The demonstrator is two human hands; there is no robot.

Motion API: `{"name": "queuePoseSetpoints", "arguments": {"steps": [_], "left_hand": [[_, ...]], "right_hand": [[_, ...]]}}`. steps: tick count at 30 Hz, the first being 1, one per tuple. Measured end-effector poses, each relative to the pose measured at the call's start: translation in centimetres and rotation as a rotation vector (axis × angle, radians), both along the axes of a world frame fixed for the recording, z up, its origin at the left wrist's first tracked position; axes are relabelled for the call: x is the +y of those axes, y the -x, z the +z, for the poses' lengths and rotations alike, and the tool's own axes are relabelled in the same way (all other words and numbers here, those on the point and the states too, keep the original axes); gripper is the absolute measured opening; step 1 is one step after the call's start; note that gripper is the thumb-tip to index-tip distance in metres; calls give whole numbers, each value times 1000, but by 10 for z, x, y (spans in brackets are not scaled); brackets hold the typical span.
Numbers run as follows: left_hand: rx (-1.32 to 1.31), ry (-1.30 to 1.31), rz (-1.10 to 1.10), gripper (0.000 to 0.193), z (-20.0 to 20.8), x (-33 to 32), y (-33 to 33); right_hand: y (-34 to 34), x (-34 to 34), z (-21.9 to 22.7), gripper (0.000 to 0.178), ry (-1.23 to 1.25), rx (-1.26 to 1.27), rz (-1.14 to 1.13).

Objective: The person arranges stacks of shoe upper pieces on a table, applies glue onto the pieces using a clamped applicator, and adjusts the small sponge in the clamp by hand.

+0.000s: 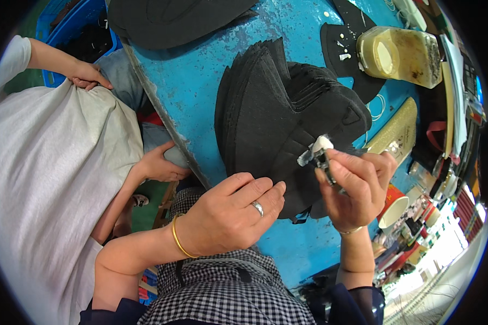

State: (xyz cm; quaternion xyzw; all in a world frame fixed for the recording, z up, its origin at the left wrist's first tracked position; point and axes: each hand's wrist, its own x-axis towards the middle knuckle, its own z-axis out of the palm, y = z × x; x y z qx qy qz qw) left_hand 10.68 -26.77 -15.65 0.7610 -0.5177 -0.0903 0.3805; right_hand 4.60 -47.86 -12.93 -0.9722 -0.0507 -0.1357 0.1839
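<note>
Pinning the black fabric stack, left hand lies flat, grasping nothing; right hand grips a glue brush. Excess adhesive may smear adjacent pieces.

Clear yellowish plastic glue jar, grimy, lying on its side at top right of blue table. Red-and-white paper cup at right table edge. Stacked flat cartons and boxes along right rim, details unclear.

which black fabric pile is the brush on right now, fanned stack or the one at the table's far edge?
The fanned stack of black pieces at mid-table. The right hand holds the glue brush on it and the left hand presses its near edge. The far pile lies untouched.
</note>
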Motion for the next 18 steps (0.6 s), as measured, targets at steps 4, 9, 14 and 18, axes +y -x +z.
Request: {"name": "queuePoseSetpoints", "arguments": {"steps": [4,9,14,18], "left_hand": [[-26,-27,-15,16,3,1,-1],[-25,-10,-16,25,12,-4,-2],[-142,140,-122,31,36,2,-22],[-253,31,59,41,68,28,-59]], "right_hand": [[7,-6,2,27,-322,107,-28],[0,-48,16,15,-649,-179,-336],[-48,-122,-22,15,-407,-128,-574],[-69,-136,-27,14,-178,-155,-527]]}}
